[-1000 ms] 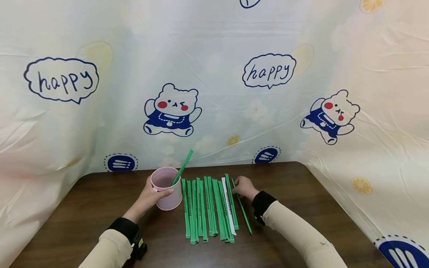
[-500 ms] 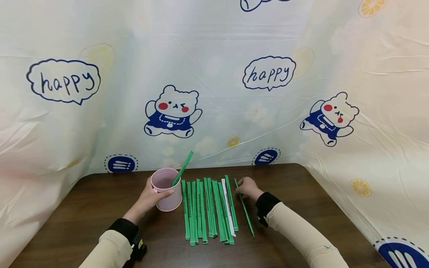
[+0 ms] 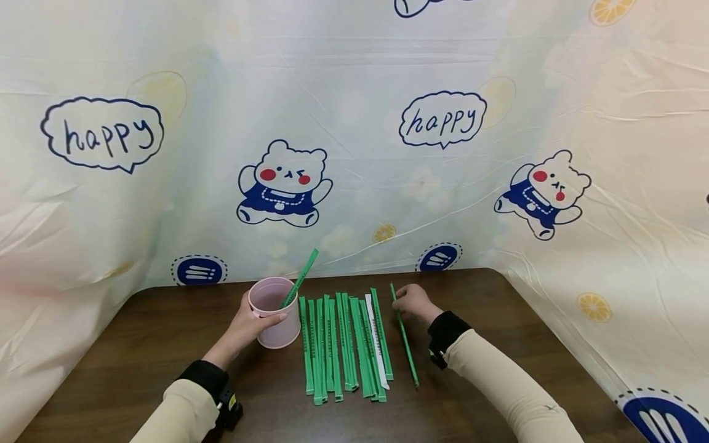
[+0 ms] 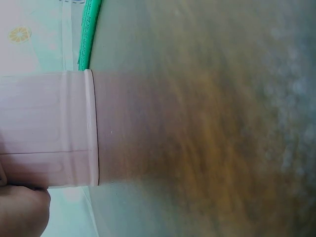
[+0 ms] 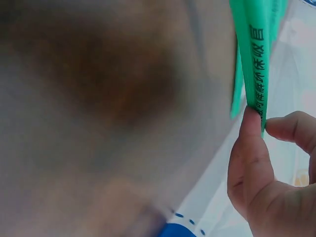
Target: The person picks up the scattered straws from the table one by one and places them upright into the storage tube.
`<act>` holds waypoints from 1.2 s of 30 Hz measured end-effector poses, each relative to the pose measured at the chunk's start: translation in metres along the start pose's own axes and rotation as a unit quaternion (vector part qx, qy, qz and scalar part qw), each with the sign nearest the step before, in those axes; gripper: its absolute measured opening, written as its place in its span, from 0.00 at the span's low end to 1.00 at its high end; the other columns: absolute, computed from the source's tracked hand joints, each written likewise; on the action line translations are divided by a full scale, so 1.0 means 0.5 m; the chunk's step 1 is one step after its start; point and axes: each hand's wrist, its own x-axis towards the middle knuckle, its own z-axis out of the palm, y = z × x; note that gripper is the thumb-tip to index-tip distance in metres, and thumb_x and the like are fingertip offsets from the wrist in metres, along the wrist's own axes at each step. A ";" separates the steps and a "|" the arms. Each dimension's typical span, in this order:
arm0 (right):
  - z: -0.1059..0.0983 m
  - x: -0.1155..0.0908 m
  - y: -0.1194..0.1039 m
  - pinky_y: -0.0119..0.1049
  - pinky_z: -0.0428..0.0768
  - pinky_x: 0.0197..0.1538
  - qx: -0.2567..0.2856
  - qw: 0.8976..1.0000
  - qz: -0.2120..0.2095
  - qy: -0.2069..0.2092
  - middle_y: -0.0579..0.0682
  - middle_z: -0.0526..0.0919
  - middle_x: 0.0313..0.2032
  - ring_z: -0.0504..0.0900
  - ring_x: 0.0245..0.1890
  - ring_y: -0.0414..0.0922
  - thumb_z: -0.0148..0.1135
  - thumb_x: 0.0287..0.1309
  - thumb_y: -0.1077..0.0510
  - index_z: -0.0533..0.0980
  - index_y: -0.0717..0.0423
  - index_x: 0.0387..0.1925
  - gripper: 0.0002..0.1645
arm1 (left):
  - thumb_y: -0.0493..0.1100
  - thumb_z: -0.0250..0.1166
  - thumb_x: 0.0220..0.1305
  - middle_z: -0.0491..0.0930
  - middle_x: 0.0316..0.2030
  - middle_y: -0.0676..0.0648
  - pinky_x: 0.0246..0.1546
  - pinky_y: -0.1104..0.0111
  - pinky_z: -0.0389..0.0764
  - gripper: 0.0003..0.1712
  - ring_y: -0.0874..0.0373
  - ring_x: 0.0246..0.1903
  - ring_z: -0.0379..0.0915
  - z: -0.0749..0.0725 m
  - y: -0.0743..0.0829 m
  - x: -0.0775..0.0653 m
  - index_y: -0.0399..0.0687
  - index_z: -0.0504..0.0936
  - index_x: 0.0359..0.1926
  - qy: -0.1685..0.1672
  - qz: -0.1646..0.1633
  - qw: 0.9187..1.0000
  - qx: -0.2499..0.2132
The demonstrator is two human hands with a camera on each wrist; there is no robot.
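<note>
My left hand [image 3: 247, 322] grips a pink bucket-shaped cup [image 3: 279, 335] at the left of the row, fingers round its side and thumb along its front. One green paper-wrapped straw [image 3: 300, 278] leans inside the cup and sticks out above the rim. Between thumb and fingertips, my right hand [image 3: 413, 301] pinches another green wrapped straw [image 3: 407, 344] near its far end. Dark printed characters show on that straw [image 5: 257, 64] in the right wrist view. It slants just to the right of the row, apart from it.
Several green wrapped straws [image 3: 339, 347] lie side by side on the brown wooden table [image 3: 266, 406], between the hands. Among them is a white straw [image 3: 377, 341]. A printed cloth [image 3: 365, 184] hangs behind the table.
My right hand has shifted a little to the right with the pinched straw, widening the gap from the row. The left hand and cup stay in place.
</note>
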 end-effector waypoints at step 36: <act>-0.006 -0.079 -0.333 0.26 0.84 0.48 0.339 0.882 -0.302 0.123 0.51 0.76 0.46 0.77 0.43 0.36 0.57 0.67 0.69 0.68 0.67 0.67 0.28 | 0.47 0.69 0.64 0.48 0.75 0.28 0.71 0.35 0.65 0.61 0.34 0.72 0.53 0.002 -0.005 0.009 0.37 0.34 0.78 -0.005 -0.008 1.000 0.007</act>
